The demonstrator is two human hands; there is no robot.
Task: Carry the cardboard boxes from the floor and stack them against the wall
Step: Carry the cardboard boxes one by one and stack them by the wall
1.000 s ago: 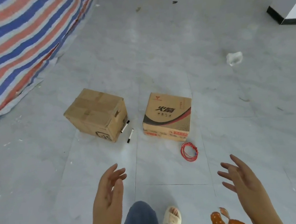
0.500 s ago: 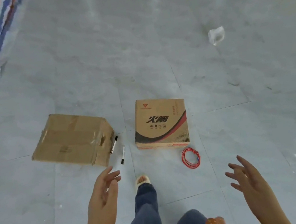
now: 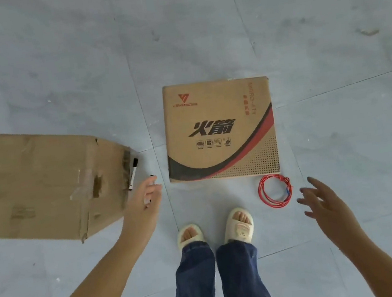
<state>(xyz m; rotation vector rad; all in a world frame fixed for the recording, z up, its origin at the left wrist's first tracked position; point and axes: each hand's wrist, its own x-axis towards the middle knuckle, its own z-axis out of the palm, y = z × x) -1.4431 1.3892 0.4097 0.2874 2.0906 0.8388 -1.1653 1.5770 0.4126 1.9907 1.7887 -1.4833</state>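
Both hands have moved closer, empty and spread: left hand (image 3: 145,205) beside the plain box (image 3: 40,183), right hand (image 3: 326,202) short of the printed box (image 3: 220,130)

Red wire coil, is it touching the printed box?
Cannot tell. In the head view the coil sits right at the printed box's near right corner, with no clear gap or contact visible.

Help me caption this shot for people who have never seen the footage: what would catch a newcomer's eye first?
The printed cardboard box with bold black characters and a red-and-black swoosh, lying flat on the grey floor just ahead of the person's feet. Left of it sits a larger plain cardboard box with torn tape, and a red wire coil lies at the printed box's near right corner. Both hands, the left hand and right hand, are open and empty.
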